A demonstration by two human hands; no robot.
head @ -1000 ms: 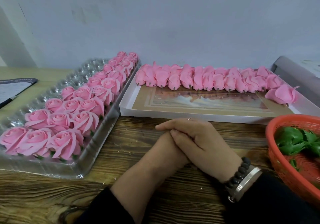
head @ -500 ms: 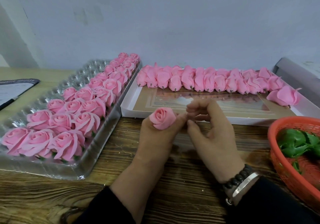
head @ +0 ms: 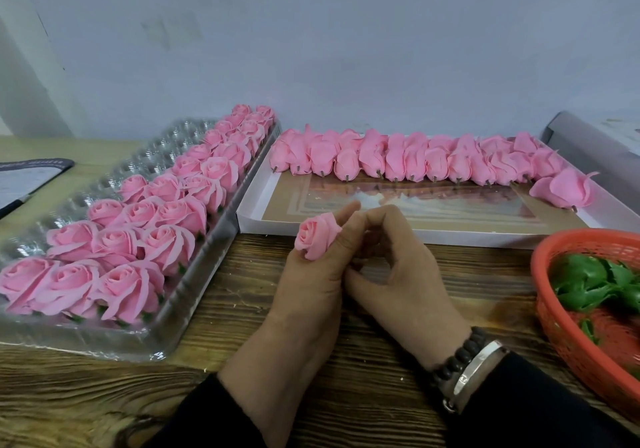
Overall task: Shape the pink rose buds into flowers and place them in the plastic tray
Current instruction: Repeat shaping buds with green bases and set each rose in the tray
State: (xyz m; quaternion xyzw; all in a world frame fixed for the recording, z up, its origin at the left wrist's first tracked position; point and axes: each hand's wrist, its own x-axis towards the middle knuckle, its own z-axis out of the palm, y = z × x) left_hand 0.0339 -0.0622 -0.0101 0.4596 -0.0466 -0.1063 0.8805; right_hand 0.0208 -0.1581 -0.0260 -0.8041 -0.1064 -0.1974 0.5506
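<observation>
Pink rose bud (head: 318, 235), petals furled tight, gripped in left hand (head: 311, 274).

Pale wall (head: 346, 32) (bluish), wooden table (head: 381, 361)

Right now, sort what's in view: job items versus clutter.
Job: pink rose bud held in left hand; right hand; clear plastic tray; white cardboard box of buds.
Lying about: orange mesh basket; dark-edged pad.
</observation>
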